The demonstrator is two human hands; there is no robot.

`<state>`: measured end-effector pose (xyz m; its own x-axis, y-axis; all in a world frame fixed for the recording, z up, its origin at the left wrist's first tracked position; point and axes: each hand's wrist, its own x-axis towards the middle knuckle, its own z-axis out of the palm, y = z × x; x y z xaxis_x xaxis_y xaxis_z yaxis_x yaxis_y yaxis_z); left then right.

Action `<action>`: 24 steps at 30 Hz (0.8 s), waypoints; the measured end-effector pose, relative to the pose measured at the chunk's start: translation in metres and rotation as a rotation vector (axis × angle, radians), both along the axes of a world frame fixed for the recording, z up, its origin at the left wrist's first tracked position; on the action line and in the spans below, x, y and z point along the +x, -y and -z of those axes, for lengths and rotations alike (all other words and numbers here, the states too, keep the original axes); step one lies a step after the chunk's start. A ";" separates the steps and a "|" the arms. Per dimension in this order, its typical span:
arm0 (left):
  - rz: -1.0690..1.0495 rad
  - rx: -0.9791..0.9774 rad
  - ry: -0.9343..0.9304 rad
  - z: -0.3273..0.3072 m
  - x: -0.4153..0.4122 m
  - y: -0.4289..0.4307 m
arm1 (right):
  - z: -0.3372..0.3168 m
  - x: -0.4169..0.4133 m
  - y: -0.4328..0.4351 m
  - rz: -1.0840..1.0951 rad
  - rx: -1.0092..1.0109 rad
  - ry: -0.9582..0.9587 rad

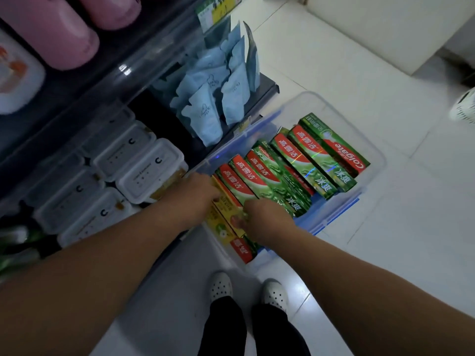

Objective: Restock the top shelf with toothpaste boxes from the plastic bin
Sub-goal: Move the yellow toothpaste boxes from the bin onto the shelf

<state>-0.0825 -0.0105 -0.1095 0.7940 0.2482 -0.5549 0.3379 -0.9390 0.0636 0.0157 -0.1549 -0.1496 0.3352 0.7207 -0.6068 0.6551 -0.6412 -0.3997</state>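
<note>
Reaching into the still-full bin (370, 150) at centre frame, both hands (198, 191) (267, 222) close on yellow boxes (226, 204); top-shelf restocking looks barely begun.

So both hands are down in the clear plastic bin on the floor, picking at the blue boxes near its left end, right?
Not quite. In the head view the left hand and right hand are in the clear plastic bin, but on yellow boxes, not blue.
</note>
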 end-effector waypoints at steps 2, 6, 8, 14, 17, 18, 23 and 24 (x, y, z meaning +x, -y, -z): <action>0.106 0.037 0.001 0.013 -0.001 -0.001 | 0.006 -0.003 0.001 0.001 0.001 0.011; 0.168 0.110 -0.049 0.026 0.001 0.000 | 0.012 -0.001 0.002 0.029 0.027 0.044; 0.189 0.134 -0.043 0.030 0.003 0.001 | 0.014 0.002 0.004 0.071 0.037 0.075; 0.195 0.051 0.103 0.020 0.003 0.002 | -0.001 0.012 0.016 0.156 0.109 0.114; 0.094 -0.010 0.226 -0.001 -0.003 -0.001 | -0.026 0.019 0.017 0.158 0.144 0.146; 0.060 -0.030 0.252 -0.010 -0.004 -0.002 | -0.037 0.022 0.017 0.155 0.162 0.156; 0.000 0.004 0.306 -0.078 -0.007 -0.003 | -0.109 0.036 0.013 0.095 0.247 0.237; -0.041 -0.008 0.343 -0.094 -0.009 -0.002 | -0.124 0.038 0.012 0.070 0.262 0.257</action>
